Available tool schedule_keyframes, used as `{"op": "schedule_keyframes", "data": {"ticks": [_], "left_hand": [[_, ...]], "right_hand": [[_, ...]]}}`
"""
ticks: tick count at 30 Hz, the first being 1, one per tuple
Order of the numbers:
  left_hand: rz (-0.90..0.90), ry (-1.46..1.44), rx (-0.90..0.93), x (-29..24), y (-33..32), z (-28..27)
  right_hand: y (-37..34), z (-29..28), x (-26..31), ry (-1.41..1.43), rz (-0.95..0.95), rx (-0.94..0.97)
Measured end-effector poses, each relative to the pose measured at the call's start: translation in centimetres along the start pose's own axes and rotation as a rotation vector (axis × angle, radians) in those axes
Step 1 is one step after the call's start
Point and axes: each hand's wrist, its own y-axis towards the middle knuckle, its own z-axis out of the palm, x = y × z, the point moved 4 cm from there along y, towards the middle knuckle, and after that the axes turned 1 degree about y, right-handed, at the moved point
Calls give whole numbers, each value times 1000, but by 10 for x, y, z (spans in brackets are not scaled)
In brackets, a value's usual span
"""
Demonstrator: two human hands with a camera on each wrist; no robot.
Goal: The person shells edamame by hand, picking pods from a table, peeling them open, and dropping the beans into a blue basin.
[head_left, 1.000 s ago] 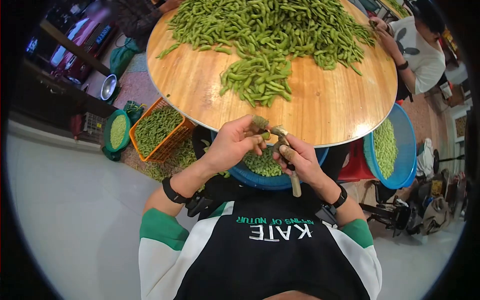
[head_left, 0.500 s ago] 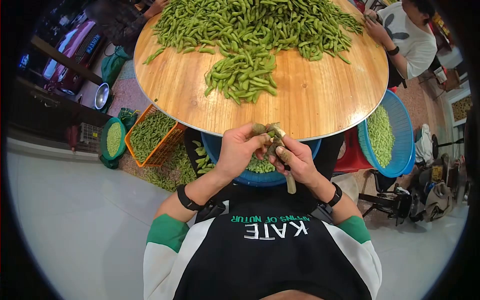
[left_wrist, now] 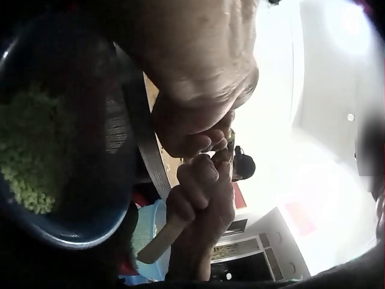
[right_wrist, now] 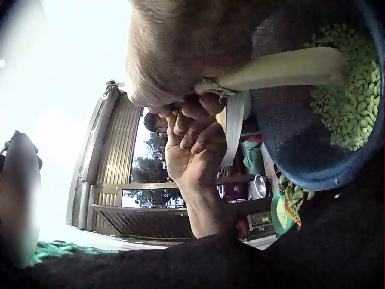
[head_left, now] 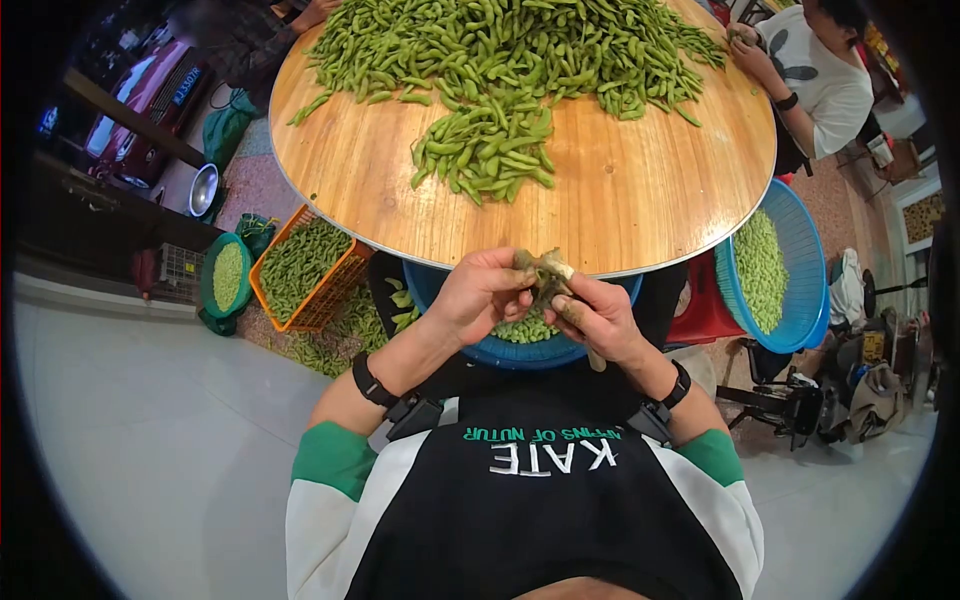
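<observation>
My left hand (head_left: pixel 485 292) pinches a green edamame pod between thumb and curled fingers, mostly hidden at the fingertips. Close against it, my right hand (head_left: pixel 607 318) grips a tool with a pale, flat handle (right_wrist: pixel 289 71); its other end is hidden among the fingers. Grimy, dark-stained coverings show on the fingertips. Both hands meet near the table's front edge, over a blue basin (head_left: pixel 515 360) holding shelled green beans (head_left: pixel 527 328). A small heap of edamame pods (head_left: pixel 485 155) lies on the round wooden table (head_left: pixel 630 205) ahead, before a larger pile (head_left: pixel 520 50).
An orange crate (head_left: pixel 330 290) of pods and a green basin (head_left: pixel 210 300) of beans stand on the left, with loose pods (head_left: pixel 350 335) on the floor. At right is another blue basin (head_left: pixel 800 290) of beans. A person in a white shirt (head_left: pixel 825 75) sits across.
My hands came together from slightly apart, bringing the pod to the right hand's fingers. The left fingers have since shifted, and the pod shows less. The tool's handle has tilted and shows less.
</observation>
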Motion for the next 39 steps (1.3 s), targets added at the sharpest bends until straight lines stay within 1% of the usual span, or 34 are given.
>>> {"op": "schedule_keyframes", "data": {"ticks": [1,2,3,4,5,6,7,8,9,10,12,14,16,18,19,21,22,24,25,27,28,30,31,32,34,35,36,37,38,39], "left_hand": [[57,203,-70,-2,-2,-3],[121,407,-141,-8,-3,-5],[133,410,-143,-18,-13,0],[245,893,-131,-38,-33,14],[347,1376,-116,-50,-51,21],[373,1714,-111,-54,-68,11],[390,2051,-104,-60,-83,5],[-5,2219,-164,-65,-96,-11],[-156,2295,-206,-74,-106,-20],[-191,2283,-279,-82,-112,-29],[78,2257,-302,-102,-108,-24],[508,1923,-374,-125,-80,-20],[796,1888,-442,-138,-38,-29],[991,1860,-501,-146,7,-48],[1001,1857,-506,-149,26,-58],[1021,2070,-679,-153,46,-68],[1019,2074,-676,-153,47,-71],[1147,2007,-660,-157,42,-66],[1147,2015,-650,-156,38,-61],[1056,1760,-612,-152,23,-54],[1051,1767,-612,-149,18,-49],[513,851,-442,-134,21,-61],[506,648,-371,-126,20,-59],[523,651,-382,-120,19,-54],[488,303,-231,-105,20,-38],[501,305,-237,-102,20,-33],[455,400,-239,-96,22,-28],[405,493,-241,-90,22,-25],[410,491,-244,-83,22,-24],[418,583,-181,-77,22,-16]], "right_hand": [[1,0,0,0,55,6],[-1,1,5,-5,51,10],[-2,2,10,-91,20,-23],[-2,3,13,-171,-12,-57],[-2,-3,11,-158,25,-94],[-1,-10,6,-154,-92,-114],[-2,-16,8,-174,-84,-145],[-2,-22,11,-195,-75,-174],[-3,-27,16,-173,-28,-217],[0,-28,19,-223,-122,-244],[7,-31,24,-375,-176,-281],[17,-28,25,-345,-167,-283],[25,-29,19,-319,-162,-284],[30,-33,7,-325,-143,-282],[29,-32,9,-294,-106,-295],[27,-32,15,-285,-93,-309],[26,-32,16,-270,-79,-326],[28,-32,15,-260,-87,-321],[28,-31,14,-252,-92,-315],[29,-29,17,-235,-88,-312],[30,-27,18,-226,-82,-297],[30,-20,16,-173,-69,-263],[31,-17,16,-129,-59,-232],[32,-14,16,-131,-69,-215],[32,-8,12,-62,-45,-179],[33,-8,10,-87,-44,-167],[34,-7,10,-88,-46,-157],[34,-6,9,-22,-40,-167],[34,-6,9,43,-34,-181],[34,-6,12,41,-34,-181]]}}
